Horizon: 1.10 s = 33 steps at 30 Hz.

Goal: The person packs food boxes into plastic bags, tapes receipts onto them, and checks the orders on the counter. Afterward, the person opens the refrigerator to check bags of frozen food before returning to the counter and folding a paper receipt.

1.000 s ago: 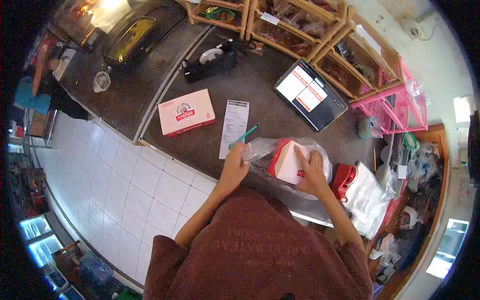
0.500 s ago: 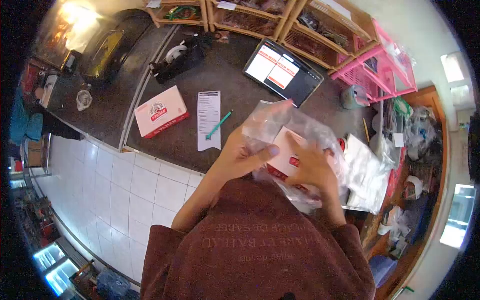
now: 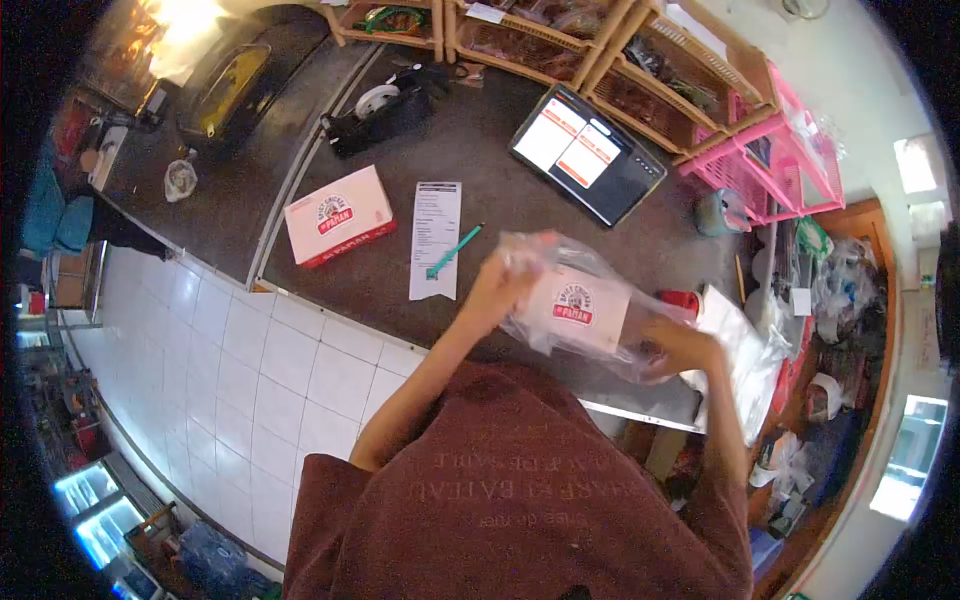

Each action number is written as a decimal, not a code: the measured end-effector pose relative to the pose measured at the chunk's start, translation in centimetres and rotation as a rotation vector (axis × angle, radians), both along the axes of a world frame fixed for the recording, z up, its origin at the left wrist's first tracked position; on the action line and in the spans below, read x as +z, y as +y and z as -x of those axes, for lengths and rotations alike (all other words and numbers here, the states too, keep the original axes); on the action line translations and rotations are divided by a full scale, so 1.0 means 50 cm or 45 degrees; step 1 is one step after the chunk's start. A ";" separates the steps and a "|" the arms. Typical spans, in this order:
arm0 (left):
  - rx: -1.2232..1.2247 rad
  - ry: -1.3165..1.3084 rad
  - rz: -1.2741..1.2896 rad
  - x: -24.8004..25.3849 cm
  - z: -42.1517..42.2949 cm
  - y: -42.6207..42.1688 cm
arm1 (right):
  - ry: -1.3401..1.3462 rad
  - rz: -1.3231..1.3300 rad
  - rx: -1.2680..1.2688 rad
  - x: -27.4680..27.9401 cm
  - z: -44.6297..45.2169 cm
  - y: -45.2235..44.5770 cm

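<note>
Boxed item inside clear bag, handled at both ends.
The left hand [image 3: 497, 287] closes its fingers on the film of the clear bag [image 3: 538, 338] at 9 o'clock; the right hand [image 3: 685, 350] is at 4 o'clock, blurred, so its grip cannot be told. The bagged box [image 3: 610, 306] lies between them. For good handling, support the box level and ease film past its corners without overstretching. Material: thin, glossy, crinkled plastic; rectangular box, apparently smooth card, pale pink with red print. A similar box [image 3: 338, 215] rests at 10 o'clock.
</note>
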<state>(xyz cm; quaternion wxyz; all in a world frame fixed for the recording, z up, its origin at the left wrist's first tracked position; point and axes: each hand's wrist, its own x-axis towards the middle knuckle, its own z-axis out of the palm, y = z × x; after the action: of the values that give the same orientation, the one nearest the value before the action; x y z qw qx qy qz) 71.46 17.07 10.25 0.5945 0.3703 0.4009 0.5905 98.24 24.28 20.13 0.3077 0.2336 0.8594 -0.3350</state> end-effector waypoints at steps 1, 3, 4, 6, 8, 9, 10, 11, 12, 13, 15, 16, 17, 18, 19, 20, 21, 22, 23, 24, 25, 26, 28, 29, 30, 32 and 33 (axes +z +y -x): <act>-0.093 0.086 0.078 0.008 -0.003 -0.024 | -0.006 0.027 -0.094 0.077 0.034 0.013; -0.282 0.164 0.116 0.012 -0.016 -0.056 | 0.180 -0.158 -0.077 0.136 0.121 0.042; -0.359 0.155 0.079 -0.021 -0.031 -0.066 | 0.373 -0.370 0.041 0.141 0.183 0.055; -0.407 0.090 -0.010 -0.066 -0.051 -0.086 | 0.814 -0.130 -0.029 0.123 0.393 0.064; -0.352 -0.023 -0.111 -0.089 -0.054 -0.105 | 1.270 0.044 0.257 0.013 0.596 0.058; -0.284 0.186 -0.172 -0.082 -0.039 -0.109 | 1.343 0.122 0.333 -0.074 0.691 0.048; -0.304 0.179 -0.114 -0.075 -0.020 -0.111 | 1.144 -0.045 0.430 -0.100 0.764 0.026; -0.324 0.168 -0.053 -0.067 -0.002 -0.116 | 1.154 -0.316 0.502 -0.159 0.827 0.001; -0.344 0.152 0.011 -0.061 0.015 -0.123 | 1.155 -0.585 0.568 -0.219 0.876 -0.019; -0.264 0.221 0.134 -0.056 0.031 -0.133 | 1.032 -0.684 0.605 -0.257 0.912 -0.028; -0.046 0.266 0.076 -0.075 0.035 -0.142 | 0.780 -0.874 0.679 -0.289 0.968 -0.038; 0.012 0.193 0.073 -0.086 0.037 -0.148 | 0.737 -0.793 0.611 -0.293 0.984 -0.040; 0.071 0.121 0.066 -0.097 0.039 -0.154 | 0.688 -0.714 0.538 -0.297 0.994 -0.038; 0.076 -0.048 0.078 -0.098 0.042 -0.154 | 0.632 -0.637 0.463 -0.286 0.990 -0.037; 0.071 -0.214 0.087 -0.098 0.044 -0.152 | 0.629 -0.538 0.403 -0.239 0.969 -0.035; 0.059 -0.237 0.111 -0.089 0.051 -0.148 | 0.680 -0.385 0.313 -0.194 0.942 -0.028; 0.035 -0.262 0.130 -0.070 0.058 -0.141 | 0.727 -0.241 0.214 -0.150 0.906 -0.020; 0.004 -0.294 0.152 -0.050 0.061 -0.133 | 0.766 -0.099 0.107 -0.104 0.858 -0.011; -0.027 -0.261 0.103 -0.031 0.067 -0.124 | 0.951 0.103 0.097 -0.051 0.797 -0.001; -0.052 -0.228 0.060 -0.019 0.070 -0.116 | 1.136 0.304 0.084 0.006 0.729 0.009; -0.040 -0.208 0.019 -0.006 0.067 -0.112 | 1.018 0.437 0.096 0.073 0.657 0.016; -0.010 -0.186 -0.023 0.007 0.065 -0.104 | 0.908 0.569 0.106 0.119 0.586 0.023; 0.097 -0.148 -0.081 0.024 0.049 -0.092 | 0.993 0.728 0.276 0.139 0.459 0.034; 0.156 -0.123 -0.094 0.028 0.044 -0.086 | 0.868 0.735 0.236 0.130 0.398 0.031; 0.224 -0.101 -0.101 0.026 0.034 -0.087 | 0.748 0.741 0.198 0.107 0.339 0.031; 0.224 -0.076 0.013 0.008 0.038 -0.093 | 0.534 0.645 -0.135 0.060 0.228 0.040; 0.083 -0.056 0.186 -0.004 0.056 -0.113 | 0.426 0.603 -0.299 0.029 0.188 0.041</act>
<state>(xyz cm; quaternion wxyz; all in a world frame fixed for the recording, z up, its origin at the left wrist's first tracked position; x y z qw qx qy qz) 68.66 11.41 10.04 0.6093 0.2995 0.4414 0.5867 88.87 26.32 21.58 0.1671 0.1948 0.7634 -0.5928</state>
